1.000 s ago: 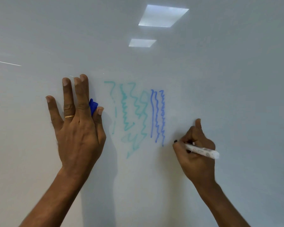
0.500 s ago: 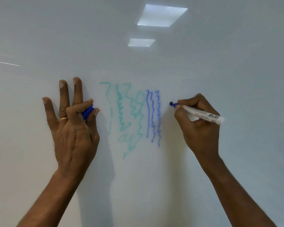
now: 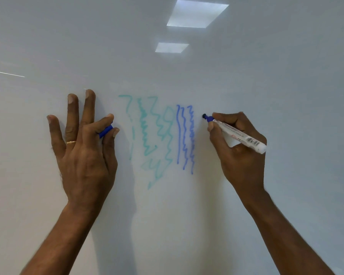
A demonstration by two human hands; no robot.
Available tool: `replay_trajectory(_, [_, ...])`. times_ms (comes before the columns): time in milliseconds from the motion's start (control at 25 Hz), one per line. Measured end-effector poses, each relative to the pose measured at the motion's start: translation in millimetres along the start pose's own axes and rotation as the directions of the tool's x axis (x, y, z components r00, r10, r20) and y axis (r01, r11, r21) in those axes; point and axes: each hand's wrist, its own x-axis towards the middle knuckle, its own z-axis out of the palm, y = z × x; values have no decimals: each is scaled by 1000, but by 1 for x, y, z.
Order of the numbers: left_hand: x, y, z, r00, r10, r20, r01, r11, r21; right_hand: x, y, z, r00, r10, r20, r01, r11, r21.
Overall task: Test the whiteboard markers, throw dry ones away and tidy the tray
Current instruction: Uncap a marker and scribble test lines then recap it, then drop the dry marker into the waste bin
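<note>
I see both forearms reaching up from the bottom edge to the whiteboard (image 3: 286, 96), backs of the hands toward me. My left hand (image 3: 83, 153) is raised with the little, ring and middle fingers pointing straight up and spread; a thin ring (image 3: 71, 142) sits on the ring finger. The index finger curls over and meets the thumb, and between them they pinch the blue cap (image 3: 106, 131), of which only a short piece shows. I cannot tell whether the palm touches the board.

My right hand (image 3: 239, 153) grips the marker (image 3: 241, 137) like a pen, fingers curled round the front of its white barrel, the printed rear end sticking out to the lower right past the knuckles. The dark blue tip (image 3: 205, 116) points up and left, close to the board just to the right of the blue wavy lines (image 3: 185, 139); whether it touches the surface I cannot tell.

Left of those lines are paler teal scribbles (image 3: 151, 135), lying between the two hands. Two ceiling lights (image 3: 195, 13) are mirrored high on the board.
</note>
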Motion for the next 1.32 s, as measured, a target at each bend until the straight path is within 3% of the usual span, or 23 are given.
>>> replay_trajectory(360, [-5,-3,3,990,10,-139,-1,998,61,-63,19,-13,999,12,-37,-20,976,-216])
replay_trajectory(480, [-6,-7,4,982,-3,-188,19,996,83,-92,28,-27,981,152,-120,-169,974,-150])
replay_trajectory(640, [-9,-5,3,978,-30,-204,47,996,80,-115,18,-39,965,253,60,-237,950,-203])
replay_trajectory(840, [-12,24,-27,977,-138,-162,99,969,-225,-85,-40,-56,915,402,33,-403,905,134])
replay_trajectory(920, [-25,59,-46,977,-213,-28,181,888,-423,-82,-65,-60,909,395,130,-416,872,258])
replay_trajectory(1000, [-40,95,-58,925,-316,211,379,731,-567,-84,-84,-65,901,379,212,-429,853,298])
replay_trajectory(1160, [-57,136,-62,677,-498,542,713,260,-651,-88,-106,-74,859,413,303,-499,809,310])
replay_trajectory(1240, [-60,144,-65,620,-491,612,752,149,-643,-94,-111,-77,842,432,324,-521,808,276])
replay_trajectory(1320, [-61,148,-68,597,-462,656,772,108,-626,-98,-113,-82,836,457,305,-534,805,257])
